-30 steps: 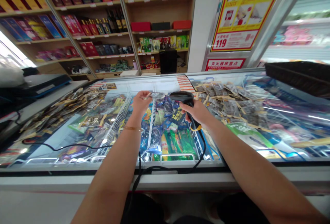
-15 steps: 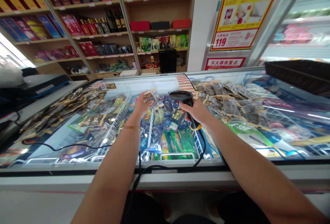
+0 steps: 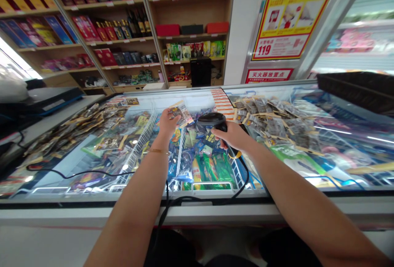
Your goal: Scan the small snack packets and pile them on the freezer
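Observation:
Between the fingers of my left hand (image 3: 168,122) is a small flat packet (image 3: 182,114), held tilted above the glass top of a chest freezer (image 3: 197,99). My right hand (image 3: 233,135) is wrapped round a black barcode scanner (image 3: 212,120), its head turned toward the packet with a small gap between them. A black cable (image 3: 243,181) hangs from the scanner's handle and runs along the freezer's front edge. Under the glass, green and blue packages (image 3: 209,168) lie in white wire baskets (image 3: 144,138).
Similar packets form a pile (image 3: 273,119) on the right of the glass and another pile (image 3: 76,129) on the left. A black tray (image 3: 353,90) stands at the far right. Shelves (image 3: 123,41) of boxes and bottles rise behind, beside a poster (image 3: 280,45).
The packet in my left hand has turned so that more of its printed face shows. My right hand has brought the scanner slightly left and lower, nearer to it.

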`<state>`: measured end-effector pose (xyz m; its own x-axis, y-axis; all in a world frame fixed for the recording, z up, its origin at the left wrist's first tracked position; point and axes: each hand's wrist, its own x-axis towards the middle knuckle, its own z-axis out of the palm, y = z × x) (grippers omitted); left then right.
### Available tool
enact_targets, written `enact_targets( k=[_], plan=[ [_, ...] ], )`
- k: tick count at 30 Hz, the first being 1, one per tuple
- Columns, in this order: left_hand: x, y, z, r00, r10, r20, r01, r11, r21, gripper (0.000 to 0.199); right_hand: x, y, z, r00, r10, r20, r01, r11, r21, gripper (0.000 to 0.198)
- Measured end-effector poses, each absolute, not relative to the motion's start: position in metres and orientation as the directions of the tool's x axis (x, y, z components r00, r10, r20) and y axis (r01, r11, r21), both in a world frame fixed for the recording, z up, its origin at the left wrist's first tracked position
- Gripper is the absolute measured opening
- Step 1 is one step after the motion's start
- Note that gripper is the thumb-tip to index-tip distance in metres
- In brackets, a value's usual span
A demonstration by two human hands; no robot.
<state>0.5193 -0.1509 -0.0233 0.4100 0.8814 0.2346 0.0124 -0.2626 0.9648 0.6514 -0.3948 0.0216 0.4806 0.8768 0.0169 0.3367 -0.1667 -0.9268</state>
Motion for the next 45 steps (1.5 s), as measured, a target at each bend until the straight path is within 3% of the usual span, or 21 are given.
enact_targets(
  k=[8,12,17,20,25,32,35,39,42,45],
  plan=[
    [0.52,-0.15,-0.023,0.403,0.881,0.247,0.027,-0.282,0.959,0.044,0.652,-0.395,0.02,0.465,0.885,0.026,0.321,-0.141,-0.937,0.025],
    [0.523,-0.153,-0.022,0.378,0.895,0.238,-0.014,-0.251,0.968,0.042,0.656,-0.394,0.025,0.499,0.867,0.004,0.209,-0.116,-0.971,0.024],
    [0.544,-0.176,-0.015,0.369,0.921,0.126,-0.138,-0.08,0.987,0.039,0.682,-0.415,0.04,0.574,0.817,-0.059,-0.016,-0.061,-0.998,0.017],
    [0.567,-0.202,-0.003,0.465,0.881,0.085,-0.179,-0.001,0.984,0.043,0.71,-0.448,0.047,0.652,0.755,-0.068,-0.023,-0.07,-0.997,0.019],
    [0.628,-0.263,0.024,0.644,0.763,0.057,-0.153,0.055,0.987,0.043,0.765,-0.524,0.056,0.834,0.544,-0.097,-0.021,-0.145,-0.989,0.023],
    [0.742,-0.354,0.037,0.776,0.621,0.112,-0.033,-0.136,0.99,0.041,0.813,-0.605,0.064,0.931,0.352,-0.092,-0.041,-0.149,-0.988,0.023],
    [0.782,-0.375,0.035,0.798,0.575,0.181,0.026,-0.333,0.943,0.039,0.821,-0.622,0.06,0.933,0.352,-0.07,-0.036,-0.103,-0.994,0.022],
    [0.804,-0.383,0.037,0.763,0.513,0.394,0.06,-0.663,0.746,0.052,0.827,-0.626,0.053,0.921,0.383,-0.07,-0.031,-0.109,-0.994,0.024],
    [0.8,-0.38,0.042,0.754,0.503,0.422,0.127,-0.742,0.658,0.057,0.825,-0.615,0.05,0.912,0.404,-0.072,-0.029,-0.113,-0.993,0.021],
    [0.784,-0.367,0.045,0.738,0.53,0.418,0.176,-0.748,0.64,0.05,0.819,-0.597,0.049,0.907,0.415,-0.069,-0.035,-0.089,-0.995,0.018]
  ],
)
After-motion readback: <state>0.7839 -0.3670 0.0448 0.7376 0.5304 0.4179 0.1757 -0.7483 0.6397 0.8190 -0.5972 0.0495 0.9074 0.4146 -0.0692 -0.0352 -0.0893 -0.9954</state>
